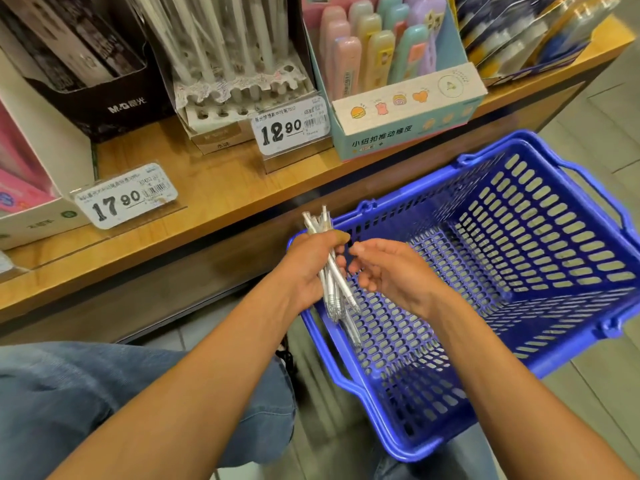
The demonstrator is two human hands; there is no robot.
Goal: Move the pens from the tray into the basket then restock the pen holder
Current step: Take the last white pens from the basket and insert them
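My left hand [308, 268] grips a bundle of several white pens [337, 292], held upright over the left end of the blue plastic basket [540, 327]. Their tips stick out above my fist and their lower ends hang below it. My right hand [388, 271] is beside the bundle, palm turned toward it, fingers loosely curled and holding nothing. The basket's mesh floor shows no pens. On the wooden shelf above stands the white pen holder [239, 74], with several pens in its rear rows and empty holes along its front row.
The wooden shelf [214, 188] carries a black M&G box [90, 64], a pastel eraser box [398, 91], price tags reading 17.90 [126, 199] and 12.90 [291, 128], and a pink box at far left. My jeans-clad knees are below. Tiled floor lies at the right.
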